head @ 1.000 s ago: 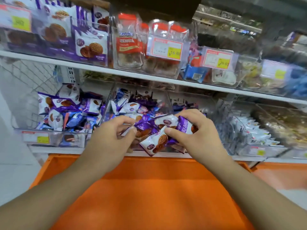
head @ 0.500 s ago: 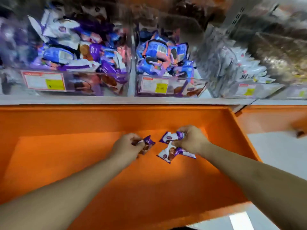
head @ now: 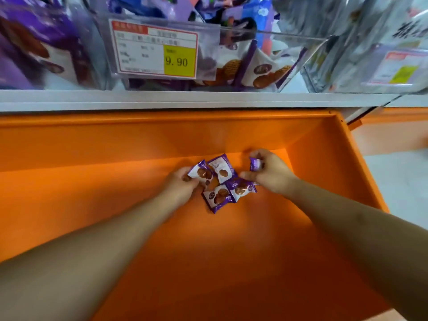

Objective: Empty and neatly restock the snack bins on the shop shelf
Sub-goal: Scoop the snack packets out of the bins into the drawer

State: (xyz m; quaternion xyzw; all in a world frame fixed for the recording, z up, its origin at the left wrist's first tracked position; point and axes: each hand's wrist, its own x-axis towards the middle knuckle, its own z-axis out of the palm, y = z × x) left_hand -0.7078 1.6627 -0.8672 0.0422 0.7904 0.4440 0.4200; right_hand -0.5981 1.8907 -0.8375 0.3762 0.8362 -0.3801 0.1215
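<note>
head view: both hands are low inside a big orange tray [head: 92,205] under the white shelf [head: 185,99]. the left hand [head: 180,185] has its fingers curled round one purple and white snack pack [head: 201,173]. the right hand [head: 272,173] pinches a small purple pack [head: 255,163] with bent fingers. three more snack packs [head: 223,181] lie on the tray floor between the two hands, touching each other. up on the shelf, a clear bin [head: 266,40] holds more of the same cookie packs. a price tag [head: 154,50] on its front says 9.90. more clear bins stand on each side, blurry.
</note>
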